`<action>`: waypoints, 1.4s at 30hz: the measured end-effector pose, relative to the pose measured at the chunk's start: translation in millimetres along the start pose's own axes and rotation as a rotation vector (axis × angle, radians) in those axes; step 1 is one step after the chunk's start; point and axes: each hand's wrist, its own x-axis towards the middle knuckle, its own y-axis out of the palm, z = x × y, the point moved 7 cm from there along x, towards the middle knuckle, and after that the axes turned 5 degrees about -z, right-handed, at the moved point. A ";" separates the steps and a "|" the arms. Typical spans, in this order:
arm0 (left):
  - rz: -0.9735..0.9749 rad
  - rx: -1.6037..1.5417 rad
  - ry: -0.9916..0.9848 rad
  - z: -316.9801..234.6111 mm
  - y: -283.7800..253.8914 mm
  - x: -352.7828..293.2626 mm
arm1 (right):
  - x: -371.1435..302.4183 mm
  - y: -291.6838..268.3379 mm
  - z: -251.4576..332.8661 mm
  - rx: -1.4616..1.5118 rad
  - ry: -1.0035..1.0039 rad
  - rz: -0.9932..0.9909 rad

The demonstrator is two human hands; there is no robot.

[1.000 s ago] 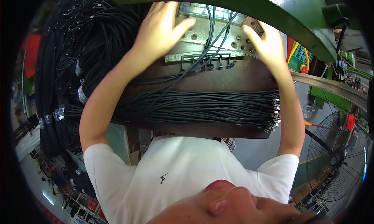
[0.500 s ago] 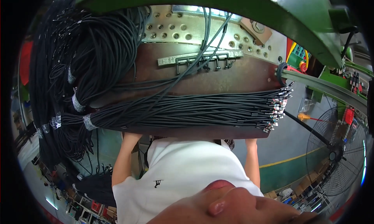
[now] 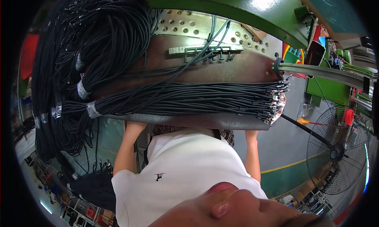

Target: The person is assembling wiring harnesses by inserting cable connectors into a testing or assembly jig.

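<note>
Lying bundled, black cables stretch across the brown table. At its near edge, the left hand and right hand have fingers hidden underneath; open or closed, I cannot tell. A fan stands rightward.

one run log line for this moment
left hand: mostly hidden by brown board | right hand: same | black cable bundle: lying across board | grip: not visible
</note>
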 end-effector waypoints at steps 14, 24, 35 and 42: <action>0.756 -0.656 0.360 -163.7 -79.4 3.1 | 101.1 -170.0 47.4 -0.176 -0.153 -0.599; -0.133 0.088 0.628 -278.9 -19.2 84.0 | 210.9 68.8 246.6 -0.354 -0.931 0.373; -0.176 0.083 0.303 -204.9 -61.9 142.6 | 248.2 32.0 216.4 -0.099 -0.541 0.404; -0.163 0.148 0.360 -202.1 -86.8 102.6 | 171.4 -70.6 226.1 -0.375 -0.786 -0.178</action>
